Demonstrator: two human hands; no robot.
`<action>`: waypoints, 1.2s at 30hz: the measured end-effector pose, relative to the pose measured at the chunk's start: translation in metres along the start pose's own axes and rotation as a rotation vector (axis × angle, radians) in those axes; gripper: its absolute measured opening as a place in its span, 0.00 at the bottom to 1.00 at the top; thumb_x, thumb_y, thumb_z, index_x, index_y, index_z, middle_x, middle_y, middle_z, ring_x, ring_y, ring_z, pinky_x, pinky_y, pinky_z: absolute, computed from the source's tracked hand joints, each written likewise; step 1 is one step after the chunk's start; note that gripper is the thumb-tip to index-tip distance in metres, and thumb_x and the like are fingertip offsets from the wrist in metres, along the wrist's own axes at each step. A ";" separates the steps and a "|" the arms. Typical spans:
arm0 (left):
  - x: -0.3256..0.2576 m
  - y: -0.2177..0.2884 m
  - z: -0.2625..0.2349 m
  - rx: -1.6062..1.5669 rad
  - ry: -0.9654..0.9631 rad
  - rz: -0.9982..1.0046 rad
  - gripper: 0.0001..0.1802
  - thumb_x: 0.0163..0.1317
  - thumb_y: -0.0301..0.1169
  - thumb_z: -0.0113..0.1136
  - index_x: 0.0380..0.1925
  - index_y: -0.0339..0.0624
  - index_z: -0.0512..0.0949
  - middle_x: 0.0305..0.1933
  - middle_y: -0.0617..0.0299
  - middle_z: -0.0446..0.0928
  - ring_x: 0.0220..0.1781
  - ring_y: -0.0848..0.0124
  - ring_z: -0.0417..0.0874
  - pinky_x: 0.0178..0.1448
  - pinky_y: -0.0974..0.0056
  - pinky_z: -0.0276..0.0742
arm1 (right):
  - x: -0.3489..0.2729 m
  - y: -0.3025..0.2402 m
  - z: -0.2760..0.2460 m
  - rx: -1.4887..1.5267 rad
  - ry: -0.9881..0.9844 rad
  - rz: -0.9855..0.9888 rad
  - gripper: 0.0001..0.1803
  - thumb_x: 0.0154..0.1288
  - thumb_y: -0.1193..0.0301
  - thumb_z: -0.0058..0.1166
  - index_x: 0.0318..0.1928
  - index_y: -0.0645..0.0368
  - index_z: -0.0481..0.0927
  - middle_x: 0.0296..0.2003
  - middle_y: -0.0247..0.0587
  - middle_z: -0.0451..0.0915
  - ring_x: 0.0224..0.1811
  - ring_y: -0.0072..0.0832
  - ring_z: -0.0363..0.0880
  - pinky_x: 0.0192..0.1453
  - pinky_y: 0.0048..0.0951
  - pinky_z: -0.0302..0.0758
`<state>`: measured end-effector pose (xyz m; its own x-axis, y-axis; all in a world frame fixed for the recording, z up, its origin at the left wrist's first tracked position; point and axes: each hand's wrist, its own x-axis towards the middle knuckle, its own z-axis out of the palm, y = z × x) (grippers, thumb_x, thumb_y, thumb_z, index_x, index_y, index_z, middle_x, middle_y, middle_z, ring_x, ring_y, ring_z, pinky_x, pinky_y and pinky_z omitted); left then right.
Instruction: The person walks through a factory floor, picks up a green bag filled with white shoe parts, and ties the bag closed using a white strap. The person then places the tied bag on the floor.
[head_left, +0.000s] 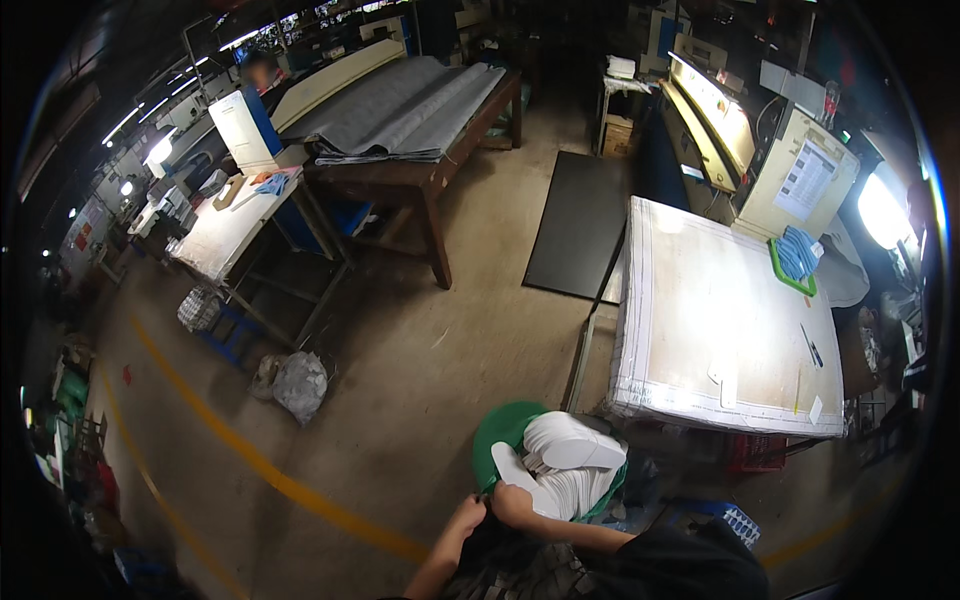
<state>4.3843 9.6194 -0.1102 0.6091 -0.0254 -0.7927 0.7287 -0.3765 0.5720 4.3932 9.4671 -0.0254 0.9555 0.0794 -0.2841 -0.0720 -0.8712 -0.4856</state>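
Note:
Low in front of me stands a round green container [494,432], with stacks of white insole-shaped pieces [572,442] in it. My left hand [467,513] is closed at the container's near left edge, its fingers curled around something small and dark that I cannot make out. Right beside it, my right hand [513,505] is also closed, against the near end of a white piece. Whether it grips that piece or the container's rim is hidden by the hand itself.
A white-covered table [730,310] stands at the right, with a green tray [793,262] of blue pieces on it. Grey sheets [400,105] cover a brown wooden table [430,190] farther off. A plastic bag [300,388] lies on the floor left, near a yellow line [270,478].

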 end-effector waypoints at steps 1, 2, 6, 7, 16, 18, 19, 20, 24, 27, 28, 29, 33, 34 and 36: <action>0.002 0.001 -0.003 0.046 0.001 0.030 0.24 0.76 0.40 0.51 0.64 0.37 0.78 0.66 0.39 0.79 0.70 0.49 0.78 0.70 0.52 0.72 | 0.002 -0.001 0.001 -0.028 -0.041 -0.025 0.12 0.64 0.63 0.58 0.36 0.61 0.82 0.28 0.56 0.87 0.32 0.51 0.89 0.35 0.53 0.83; 0.004 0.004 -0.008 0.079 -0.005 0.054 0.25 0.75 0.40 0.52 0.65 0.37 0.77 0.66 0.39 0.79 0.70 0.49 0.78 0.70 0.52 0.72 | 0.004 -0.002 0.002 -0.093 -0.009 -0.084 0.12 0.64 0.64 0.58 0.35 0.61 0.83 0.29 0.55 0.87 0.32 0.49 0.90 0.34 0.52 0.83; 0.012 0.019 -0.041 0.152 -0.111 0.036 0.25 0.73 0.38 0.55 0.65 0.37 0.77 0.65 0.40 0.80 0.69 0.50 0.79 0.69 0.52 0.73 | 0.023 -0.018 0.010 -0.190 -0.112 -0.080 0.11 0.63 0.65 0.58 0.33 0.59 0.87 0.31 0.54 0.88 0.33 0.49 0.90 0.36 0.50 0.84; 0.012 0.023 -0.053 0.135 -0.138 0.038 0.26 0.70 0.36 0.55 0.64 0.35 0.77 0.62 0.41 0.82 0.66 0.51 0.81 0.67 0.52 0.75 | 0.028 -0.026 0.012 -0.189 -0.139 -0.015 0.12 0.63 0.64 0.58 0.33 0.59 0.88 0.32 0.54 0.88 0.34 0.50 0.90 0.37 0.50 0.84; 0.030 0.054 -0.127 0.158 -0.316 0.030 0.27 0.64 0.31 0.56 0.62 0.32 0.77 0.54 0.47 0.84 0.52 0.61 0.84 0.56 0.56 0.79 | 0.054 -0.097 0.022 0.232 0.041 0.363 0.14 0.65 0.62 0.58 0.41 0.56 0.90 0.38 0.54 0.89 0.43 0.53 0.88 0.48 0.55 0.82; 0.038 0.051 -0.132 0.118 -0.323 0.049 0.26 0.63 0.31 0.56 0.61 0.32 0.77 0.53 0.48 0.84 0.50 0.61 0.84 0.56 0.57 0.79 | 0.061 -0.100 0.024 0.201 0.020 0.346 0.14 0.64 0.62 0.59 0.43 0.54 0.89 0.39 0.53 0.89 0.44 0.52 0.88 0.49 0.55 0.82; 0.042 0.049 -0.133 0.109 -0.320 0.075 0.25 0.63 0.30 0.55 0.60 0.32 0.78 0.52 0.49 0.84 0.50 0.62 0.84 0.55 0.57 0.78 | 0.066 -0.100 0.025 0.156 -0.007 0.321 0.14 0.64 0.61 0.59 0.43 0.54 0.89 0.40 0.53 0.89 0.45 0.52 0.88 0.50 0.55 0.82; 0.045 0.047 -0.135 0.105 -0.333 0.080 0.25 0.63 0.30 0.55 0.59 0.32 0.78 0.51 0.50 0.84 0.49 0.62 0.84 0.55 0.57 0.78 | 0.071 -0.101 0.027 0.105 -0.039 0.314 0.14 0.63 0.60 0.60 0.44 0.53 0.89 0.41 0.52 0.89 0.45 0.52 0.88 0.50 0.55 0.82; 0.049 0.043 -0.141 0.070 -0.381 0.097 0.23 0.63 0.27 0.54 0.57 0.31 0.80 0.48 0.53 0.85 0.48 0.63 0.84 0.51 0.58 0.78 | 0.089 -0.100 0.038 0.139 -0.109 0.330 0.17 0.66 0.61 0.54 0.47 0.55 0.88 0.42 0.55 0.88 0.47 0.54 0.87 0.52 0.55 0.81; 0.042 0.043 -0.144 0.021 -0.365 0.099 0.21 0.63 0.26 0.54 0.55 0.32 0.81 0.46 0.54 0.85 0.45 0.65 0.84 0.49 0.60 0.79 | 0.094 -0.101 0.046 0.265 -0.099 0.360 0.17 0.62 0.62 0.54 0.45 0.58 0.88 0.42 0.58 0.88 0.48 0.56 0.87 0.54 0.53 0.81; 0.038 0.042 -0.145 -0.064 -0.391 0.062 0.20 0.63 0.26 0.53 0.55 0.33 0.81 0.46 0.55 0.85 0.44 0.65 0.85 0.48 0.60 0.79 | 0.095 -0.102 0.047 0.280 -0.066 0.343 0.18 0.62 0.62 0.55 0.45 0.58 0.89 0.42 0.58 0.88 0.48 0.56 0.87 0.55 0.53 0.81; 0.035 0.041 -0.145 -0.141 -0.411 -0.004 0.20 0.64 0.25 0.53 0.54 0.34 0.82 0.46 0.55 0.85 0.43 0.65 0.85 0.48 0.61 0.79 | 0.093 -0.100 0.048 0.274 -0.076 0.364 0.18 0.62 0.61 0.55 0.45 0.57 0.89 0.42 0.58 0.88 0.48 0.55 0.87 0.55 0.53 0.81; 0.034 0.037 -0.145 -0.228 -0.466 -0.008 0.19 0.65 0.23 0.49 0.53 0.35 0.82 0.44 0.55 0.85 0.41 0.64 0.86 0.47 0.58 0.83 | 0.086 -0.098 0.050 0.293 -0.158 0.439 0.18 0.61 0.60 0.56 0.45 0.57 0.89 0.41 0.58 0.88 0.48 0.55 0.87 0.57 0.51 0.81; 0.036 0.036 -0.143 -0.238 -0.482 -0.026 0.19 0.65 0.22 0.49 0.53 0.35 0.82 0.43 0.55 0.85 0.41 0.64 0.86 0.47 0.58 0.83 | 0.085 -0.097 0.051 0.319 -0.164 0.442 0.19 0.62 0.59 0.56 0.45 0.57 0.89 0.42 0.58 0.88 0.48 0.54 0.87 0.57 0.51 0.81; 0.042 0.034 -0.141 -0.250 -0.480 -0.082 0.19 0.65 0.22 0.49 0.53 0.34 0.81 0.43 0.55 0.85 0.41 0.63 0.86 0.47 0.58 0.83 | 0.084 -0.094 0.054 0.364 -0.166 0.462 0.19 0.62 0.58 0.56 0.44 0.57 0.89 0.43 0.58 0.88 0.49 0.54 0.87 0.57 0.50 0.80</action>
<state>4.4789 9.7362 -0.0942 0.3785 -0.4468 -0.8106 0.8557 -0.1649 0.4905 4.4652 9.5819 -0.0479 0.7468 -0.1668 -0.6437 -0.5894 -0.6142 -0.5247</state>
